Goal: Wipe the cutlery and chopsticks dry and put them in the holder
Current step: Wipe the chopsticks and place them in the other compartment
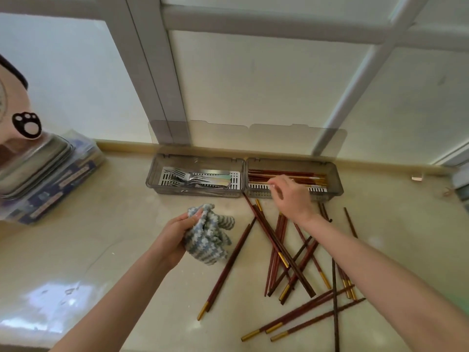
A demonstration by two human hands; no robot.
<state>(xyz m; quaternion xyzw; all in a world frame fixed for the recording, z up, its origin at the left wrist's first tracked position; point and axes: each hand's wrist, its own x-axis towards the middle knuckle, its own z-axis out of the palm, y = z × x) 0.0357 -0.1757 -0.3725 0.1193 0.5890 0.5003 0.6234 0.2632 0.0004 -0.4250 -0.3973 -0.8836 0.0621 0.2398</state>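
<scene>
A two-part grey holder lies against the window, lid up. Its left tray (pixel 152 174) holds forks and other cutlery (pixel 195 177). Its right tray (pixel 336 184) holds several red-brown chopsticks with gold ends (pixel 299 174). My right hand (pixel 291 196) hovers over the right tray's front edge, fingers loosely curled, nothing visible in it. My left hand (pixel 175 237) grips a bunched blue-and-white cloth (pixel 208 235) above the counter. Several more chopsticks (pixel 291 260) lie scattered on the counter below my right arm.
A stack of boxes topped by a metal tray (pixel 38 161) stands at the left edge. A round object with a paw print (pixel 26 124) hangs above it. Small items (pixel 462 184) sit at the far right. The beige counter (pixel 101 250) is glossy.
</scene>
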